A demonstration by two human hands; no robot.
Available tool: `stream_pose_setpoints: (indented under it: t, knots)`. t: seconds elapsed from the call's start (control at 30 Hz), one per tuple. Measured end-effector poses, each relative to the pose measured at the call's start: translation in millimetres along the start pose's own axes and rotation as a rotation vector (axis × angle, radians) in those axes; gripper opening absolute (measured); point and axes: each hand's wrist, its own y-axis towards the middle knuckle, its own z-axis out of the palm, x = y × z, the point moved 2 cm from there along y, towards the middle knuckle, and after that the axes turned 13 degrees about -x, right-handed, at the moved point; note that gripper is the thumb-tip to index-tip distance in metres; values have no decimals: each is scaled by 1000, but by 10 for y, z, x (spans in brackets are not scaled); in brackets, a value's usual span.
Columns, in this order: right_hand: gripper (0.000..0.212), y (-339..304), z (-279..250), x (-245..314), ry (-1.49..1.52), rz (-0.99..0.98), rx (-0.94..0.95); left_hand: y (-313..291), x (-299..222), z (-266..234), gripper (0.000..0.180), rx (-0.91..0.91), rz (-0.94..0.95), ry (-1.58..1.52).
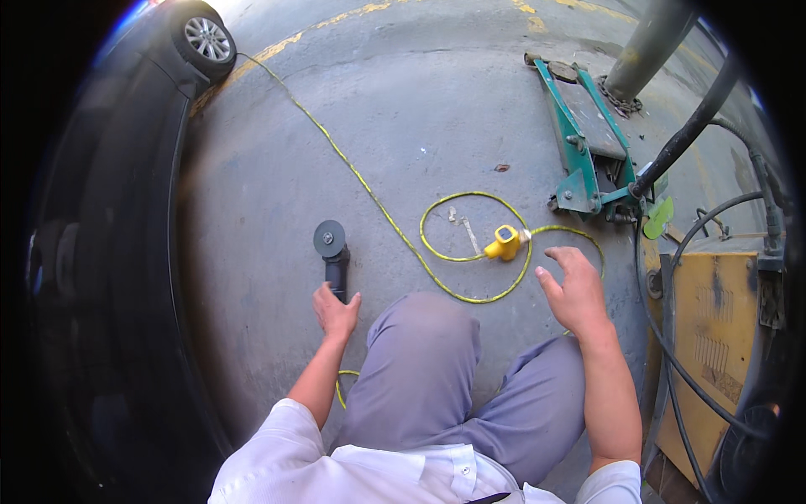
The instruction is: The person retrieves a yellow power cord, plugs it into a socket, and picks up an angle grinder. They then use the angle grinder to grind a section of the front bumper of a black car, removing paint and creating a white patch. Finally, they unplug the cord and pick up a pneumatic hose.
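My left hand [337, 314] is wrapped round the rear end of a black angle grinder [336, 273], thumb on one side and fingers on the other. The tool rests on the grey concrete floor with its dark round disc [329, 238] pointing away from me. My right hand [578, 294] hovers to the right, thumb and fingers apart, holding nothing. Just ahead of it lies a yellow cord connector [505, 242] with a dark face. A yellow-green cord [369, 191] runs from it in a loop and off toward the car's wheel.
A black car [101, 252] fills the left side, its wheel [207, 39] at the far left. At the right stand a green floor jack [588, 134], a metal post [651, 50] and a yellow cabinet [709, 328] with black hoses [672, 353] in front.
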Motion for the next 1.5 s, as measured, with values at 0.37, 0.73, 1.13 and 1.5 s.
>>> stream_pose_setpoints:
  t: [0.37, 0.73, 1.13, 1.5]
  knots:
    - [26, 36, -16, 108, 148, 175, 32, 404, 569, 201, 47, 708, -724, -486]
    - [33, 32, -1365, 2269, 805, 604, 722, 83, -541, -4096, 44, 1081, -639, -1171]
    - [49, 366, -2877, 5775, 1360, 750, 1202, 107, -1335, -7519, 47, 1120, -721, -1772]
    - [43, 1056, -2432, 7733, 1176, 604, 1274, 814, -825, -8094, 45, 430, -642, -1767]
